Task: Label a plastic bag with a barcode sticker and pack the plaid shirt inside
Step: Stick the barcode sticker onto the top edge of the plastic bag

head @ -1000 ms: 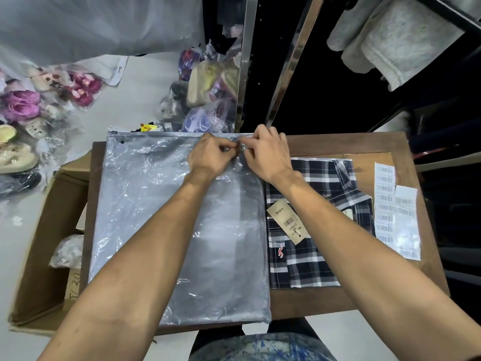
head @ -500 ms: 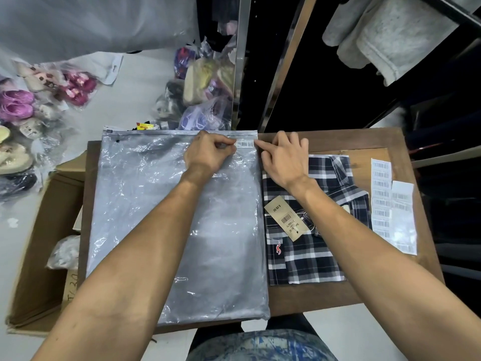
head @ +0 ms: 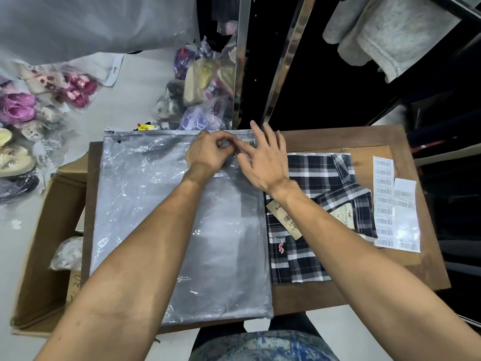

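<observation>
bag (head: 166,217) lies flat, overhanging my table's (head: 364,142) far and near edges; one shirt (head: 309,246) just right. left hand (head: 208,152) curled, right hand (head: 265,162) spread, both at the sticker (head: 247,142). two label sheets (head: 395,204) far right.

A cream neck label (head: 346,216) inside the collar of the folded plaid shirt (head: 316,178) reads "HOLLISTER" with the size letter "M" below a small bird emblem. A tan hang tag (head: 286,220) lying on the shirt carries a barcode and a price ending in ".50" (its other digits too small to read). A red-and-white bird logo (head: 280,247) is stitched on the shirt's chest pocket. Handwritten digits "30" mark a flap of the cardboard box (head: 54,246). Barcode sticker sheets (head: 384,201) on the wooden table (head: 390,142) show bars only, their numbers illegible
</observation>
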